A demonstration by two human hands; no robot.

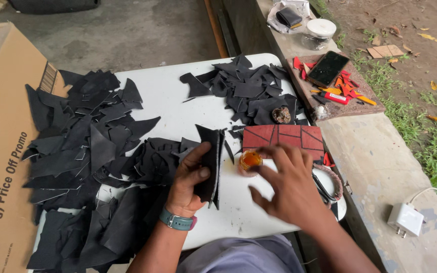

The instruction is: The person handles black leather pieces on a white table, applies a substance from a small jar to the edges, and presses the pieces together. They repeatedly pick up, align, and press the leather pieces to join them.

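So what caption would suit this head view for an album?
Left hand holds black pieces upright; right hand reaches to a small amber jar on a white table.

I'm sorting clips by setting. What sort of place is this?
Likely a makeshift outdoor craft spot beside a yard: a white table heaped with black cut leather-like scraps, a concrete ledge alongside, and grass with bare dirt beyond it.

black leather scraps (92, 151), white table (173, 101), red panel with black lines (282, 139), amber little jar (250, 160), teal watch (177, 221), brown cardboard box (1, 151)
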